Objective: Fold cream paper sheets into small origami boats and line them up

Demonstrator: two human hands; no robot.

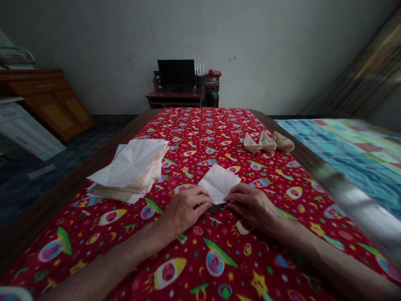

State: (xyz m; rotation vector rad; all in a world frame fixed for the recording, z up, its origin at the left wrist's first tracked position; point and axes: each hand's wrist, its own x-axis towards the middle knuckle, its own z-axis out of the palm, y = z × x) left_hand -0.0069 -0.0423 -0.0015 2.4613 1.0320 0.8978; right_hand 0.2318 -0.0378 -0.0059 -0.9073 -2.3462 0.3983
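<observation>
A small creased sheet of white paper (pixel 218 180) lies on the red patterned cloth between my hands, one corner pointing away from me. My left hand (pixel 191 205) pinches its lower left edge, fingers together. On the opposite side, my right hand (pixel 249 203) grips the lower right edge between thumb and fingers. The undersides of both grips are hidden. Off to the left rests a stack of loose papers (pixel 134 163), its top sheet marked with fold lines that meet at the middle.
Several folded paper pieces (pixel 268 143) stand in a row at the right of the tablecloth (pixel 200 125). Beyond the table's far end is a desk with a monitor (pixel 176 76). A bed (pixel 347 154) lies to the right, a wooden cabinet (pixel 53 106) to the left.
</observation>
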